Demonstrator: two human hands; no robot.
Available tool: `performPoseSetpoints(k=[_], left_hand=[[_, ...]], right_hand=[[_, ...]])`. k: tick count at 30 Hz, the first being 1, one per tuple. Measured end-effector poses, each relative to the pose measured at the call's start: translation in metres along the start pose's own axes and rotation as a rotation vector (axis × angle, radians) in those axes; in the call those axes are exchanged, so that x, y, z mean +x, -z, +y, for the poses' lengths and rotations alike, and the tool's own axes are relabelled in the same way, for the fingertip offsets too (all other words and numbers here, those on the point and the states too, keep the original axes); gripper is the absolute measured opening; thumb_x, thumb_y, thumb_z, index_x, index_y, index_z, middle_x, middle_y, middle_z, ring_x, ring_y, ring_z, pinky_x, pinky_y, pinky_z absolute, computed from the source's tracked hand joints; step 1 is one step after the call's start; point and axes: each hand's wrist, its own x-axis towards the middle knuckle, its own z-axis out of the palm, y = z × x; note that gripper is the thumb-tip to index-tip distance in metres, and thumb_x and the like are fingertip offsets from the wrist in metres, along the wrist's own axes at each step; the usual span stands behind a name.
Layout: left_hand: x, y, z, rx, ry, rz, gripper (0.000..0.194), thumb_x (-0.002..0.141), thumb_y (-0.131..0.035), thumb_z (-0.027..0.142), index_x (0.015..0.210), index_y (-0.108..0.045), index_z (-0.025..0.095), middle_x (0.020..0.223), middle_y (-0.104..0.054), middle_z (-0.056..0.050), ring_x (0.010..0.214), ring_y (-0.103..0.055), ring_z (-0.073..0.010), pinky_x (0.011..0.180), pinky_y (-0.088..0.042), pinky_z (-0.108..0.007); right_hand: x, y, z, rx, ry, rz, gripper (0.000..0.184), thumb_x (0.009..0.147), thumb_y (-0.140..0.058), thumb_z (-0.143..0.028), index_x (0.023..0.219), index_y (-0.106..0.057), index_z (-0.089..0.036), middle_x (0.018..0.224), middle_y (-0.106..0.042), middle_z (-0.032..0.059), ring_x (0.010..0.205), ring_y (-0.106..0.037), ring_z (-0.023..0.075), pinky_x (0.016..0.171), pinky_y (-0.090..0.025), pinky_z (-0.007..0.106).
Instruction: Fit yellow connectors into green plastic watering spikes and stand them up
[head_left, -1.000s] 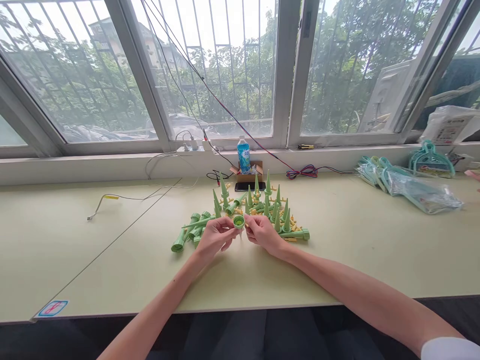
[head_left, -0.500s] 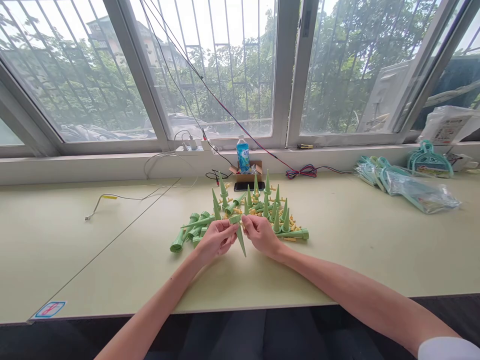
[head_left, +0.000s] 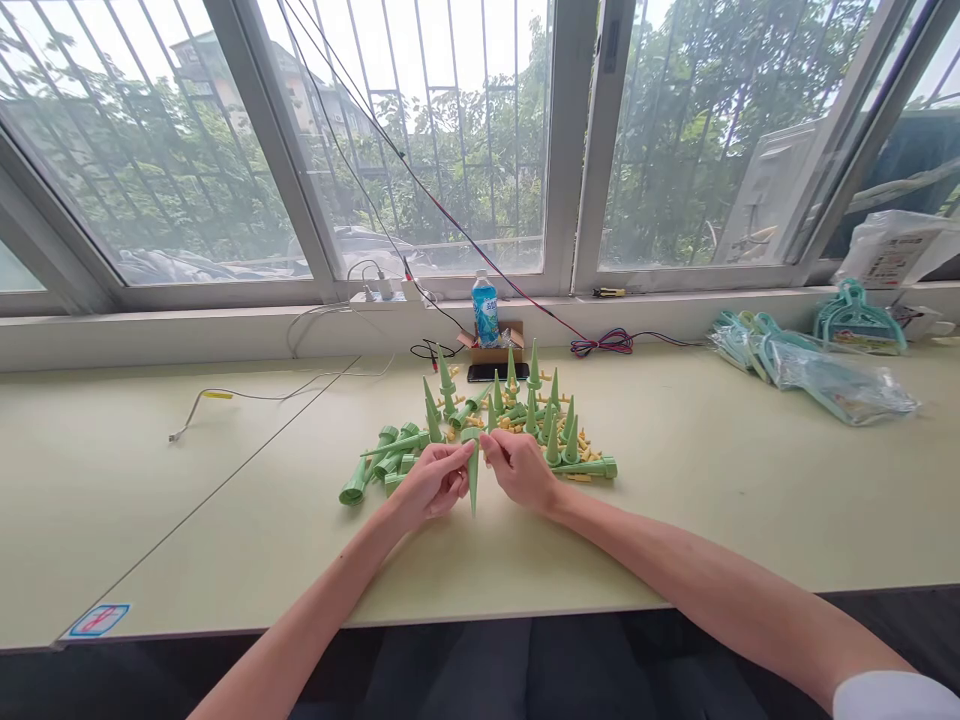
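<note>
Spike (head_left: 473, 482), tip down, pinched below its cap (head_left: 470, 434) by left hand (head_left: 436, 480), right hand (head_left: 521, 470) alongside, grip unclear

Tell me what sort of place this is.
Probably an indoor workspace: a long pale table runs below barred windows, with many green spikes and small yellow parts gathered on it.

A long, flat, pale yellow-green tabletop (head_left: 712, 500), crossed on the left by a thin, dark, straight seam (head_left: 210, 498), runs up to a low whitish wall (head_left: 187, 345). Above it, grey-framed glass windows (head_left: 566, 150) admit bright daylight, with thin upright bars (head_left: 454, 80) and leafy green trees (head_left: 750, 70) outside.
</note>
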Motion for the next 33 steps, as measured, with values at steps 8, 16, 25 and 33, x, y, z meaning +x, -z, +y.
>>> performPoseSetpoints(k=[8,16,25,33], left_hand=[[0.0007,0.0003,-0.0009,0.025,0.016,0.017,0.057,0.085,-0.058,0.056,0.049,-0.056,0.011,0.030,-0.041,0.002,0.020,-0.024,-0.0029,0.026,-0.010,-0.017],[0.0001,-0.0020,0.0019,0.027,0.022,0.047,0.056,0.082,-0.060,0.056,0.049,-0.055,0.012,0.033,-0.047,0.000,0.020,-0.026,-0.0024,0.024,-0.013,-0.016],[0.0019,-0.0030,0.0023,0.011,0.041,0.084,0.055,0.080,-0.063,0.056,0.048,-0.054,0.012,0.031,-0.043,0.002,0.020,-0.024,-0.0023,0.023,-0.013,-0.016],[0.0030,-0.0079,0.0059,-0.021,-0.123,0.204,0.039,0.081,-0.064,0.050,0.067,-0.054,0.015,0.047,-0.052,0.005,0.026,-0.034,-0.0025,0.027,-0.020,-0.016]], right_hand=[[-0.0001,-0.0007,0.0042,-0.087,-0.004,0.003,0.041,0.100,-0.032,-0.040,0.064,-0.037,-0.021,0.057,-0.048,-0.0010,0.050,-0.040,0.0116,0.054,-0.029,0.026],[-0.0009,-0.0018,0.0045,-0.111,-0.009,0.001,0.041,0.101,-0.031,-0.040,0.065,-0.036,-0.022,0.057,-0.046,-0.0016,0.050,-0.039,0.0115,0.054,-0.028,0.026],[0.0003,-0.0031,0.0040,-0.113,-0.021,-0.002,0.041,0.100,-0.030,-0.040,0.065,-0.037,-0.022,0.057,-0.047,-0.0015,0.050,-0.039,0.0117,0.054,-0.029,0.026],[0.0006,-0.0045,-0.0001,0.029,-0.201,0.059,0.045,0.099,-0.032,-0.044,0.062,-0.043,-0.020,0.058,-0.051,-0.0003,0.053,-0.045,0.0122,0.055,-0.032,0.026]])
